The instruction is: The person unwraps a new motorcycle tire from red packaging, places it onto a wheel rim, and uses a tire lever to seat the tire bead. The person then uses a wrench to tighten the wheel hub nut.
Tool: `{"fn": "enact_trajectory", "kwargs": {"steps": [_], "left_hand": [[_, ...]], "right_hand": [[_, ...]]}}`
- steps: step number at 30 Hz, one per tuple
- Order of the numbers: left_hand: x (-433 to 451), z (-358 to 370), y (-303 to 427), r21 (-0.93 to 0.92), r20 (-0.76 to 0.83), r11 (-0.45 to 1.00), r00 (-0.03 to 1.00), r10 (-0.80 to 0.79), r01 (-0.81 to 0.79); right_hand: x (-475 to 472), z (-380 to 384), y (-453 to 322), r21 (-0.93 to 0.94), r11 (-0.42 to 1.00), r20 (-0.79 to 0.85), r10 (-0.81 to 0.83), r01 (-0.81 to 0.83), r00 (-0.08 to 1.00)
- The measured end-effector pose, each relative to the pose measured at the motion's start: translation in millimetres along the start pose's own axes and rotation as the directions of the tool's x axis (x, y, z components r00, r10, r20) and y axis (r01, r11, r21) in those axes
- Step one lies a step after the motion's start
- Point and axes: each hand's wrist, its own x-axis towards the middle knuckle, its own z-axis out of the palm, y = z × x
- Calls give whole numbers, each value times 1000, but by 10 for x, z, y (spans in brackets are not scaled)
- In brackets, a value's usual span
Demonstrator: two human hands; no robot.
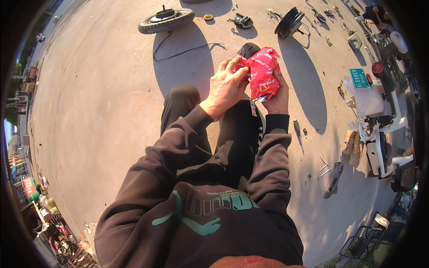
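In my right hand lies a red printed plastic packet, gripped from its right side and below. The fingers of my left hand pinch a red flap of plastic at the packet's left. What the packet holds is hidden, though something bluish shows at its lower end. Both hands are above my knees, and a black shoe shows just beyond them.
A tyred hub-motor wheel with a cable, a roll of yellow tape and a bare wheel rim lie ahead. At right are a screwdriver and a partly dismantled white electric scooter; a person is beyond.
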Motion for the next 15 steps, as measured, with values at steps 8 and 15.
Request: {"fn": "enact_trajectory", "kwargs": {"steps": [8,15], "left_hand": [[-72,-152,14,-333,127,936,989,-78,117],[-168,-366,215,12,179,999,983,38,-41]], "right_hand": [[-184,250,42,-50,997,-72,-55,51,996],[-55,418,276,-36,997,-142,-66,62,988]]}}
